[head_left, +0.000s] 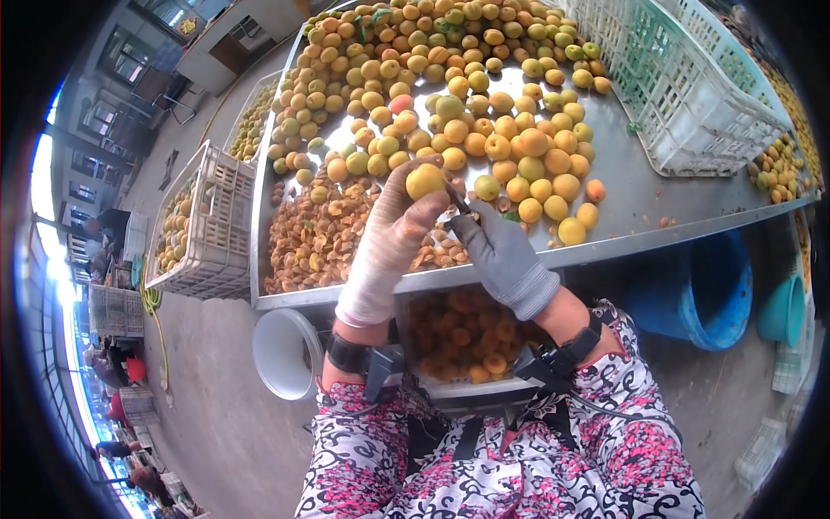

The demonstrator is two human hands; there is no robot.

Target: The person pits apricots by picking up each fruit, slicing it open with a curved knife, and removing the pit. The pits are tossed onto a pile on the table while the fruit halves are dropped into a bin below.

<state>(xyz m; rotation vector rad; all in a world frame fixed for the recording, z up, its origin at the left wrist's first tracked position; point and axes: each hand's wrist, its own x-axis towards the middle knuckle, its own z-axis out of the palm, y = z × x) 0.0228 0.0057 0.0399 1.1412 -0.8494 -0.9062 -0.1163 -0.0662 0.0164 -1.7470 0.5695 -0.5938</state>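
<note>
My left hand (391, 227), in a stained white glove, is closed around a yellow apricot (424, 182) above the table's front edge. My right hand (501, 255), in a grey glove, grips a thin dark tool (457, 200) whose tip meets the apricot's right side. The tool's exact kind is hard to make out. Beneath and left of my hands lies a heap of brown apricot stones (320, 227). Whole apricots (536, 164) spread over the metal table (622, 203) beyond them. Below the edge, a crate holds orange apricot pieces (467, 333), partly hidden by my forearms.
A white plastic crate (683, 104) stands on the table at right. Another crate of apricots (203, 229) is left of the table. A white bucket (285, 355) sits front left, and a blue tub (692, 294) is under the right side. A hose (156, 329) crosses the floor.
</note>
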